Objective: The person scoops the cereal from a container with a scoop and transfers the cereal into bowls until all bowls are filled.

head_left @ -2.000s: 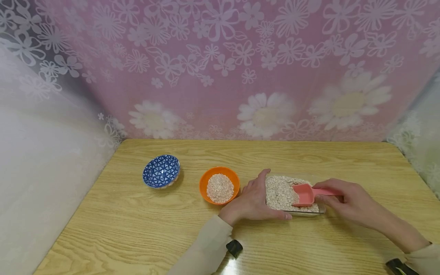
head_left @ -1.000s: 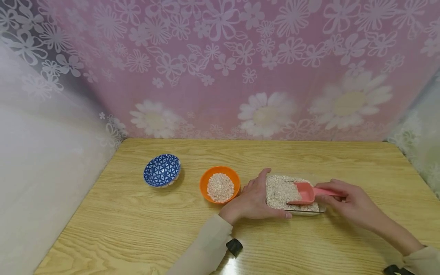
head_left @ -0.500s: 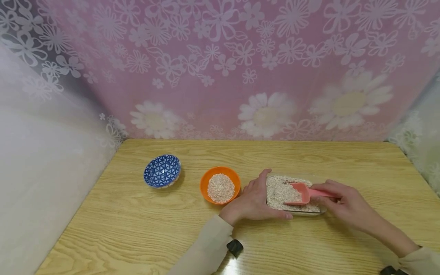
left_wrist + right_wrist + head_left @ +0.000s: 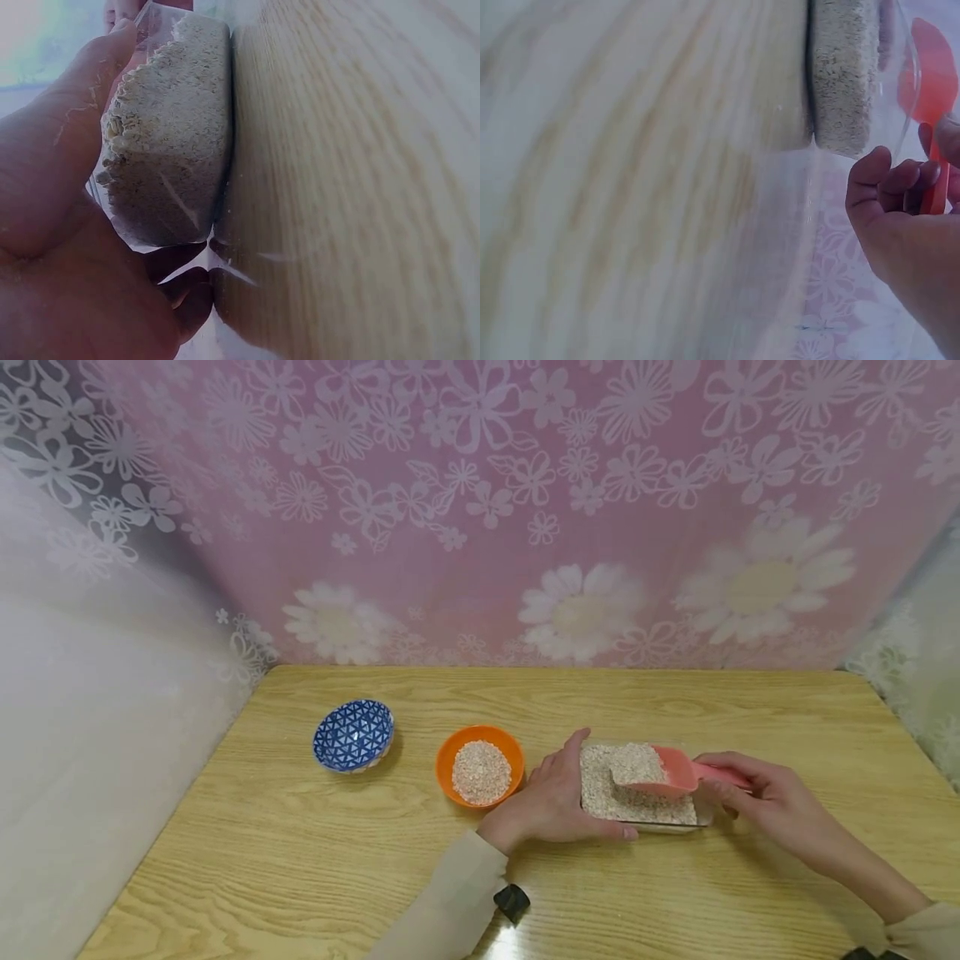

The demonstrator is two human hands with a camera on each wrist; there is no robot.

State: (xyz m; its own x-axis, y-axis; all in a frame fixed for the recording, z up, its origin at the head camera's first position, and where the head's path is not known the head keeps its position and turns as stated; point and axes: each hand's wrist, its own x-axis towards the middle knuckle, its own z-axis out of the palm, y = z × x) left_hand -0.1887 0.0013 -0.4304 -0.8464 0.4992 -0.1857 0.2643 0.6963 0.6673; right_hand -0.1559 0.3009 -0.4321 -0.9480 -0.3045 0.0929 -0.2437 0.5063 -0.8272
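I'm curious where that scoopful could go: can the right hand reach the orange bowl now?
Probably: the orange bowl is uncovered, though the left hand lies between, so the right hand, holding the scoop, might go over it.

A pink scoop (image 4: 679, 773), heaped with pale flakes (image 4: 637, 763) and gripped by its handle (image 4: 718, 772) in the right hand (image 4: 772, 795), is over a clear rectangular container (image 4: 667, 828) of the same flakes, upright on the table (image 4: 300, 860), its left end held by the left hand (image 4: 551, 800).

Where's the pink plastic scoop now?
In the head view, right of centre: the right hand holds the pink scoop, bearing pale flakes, over the clear rectangular container.
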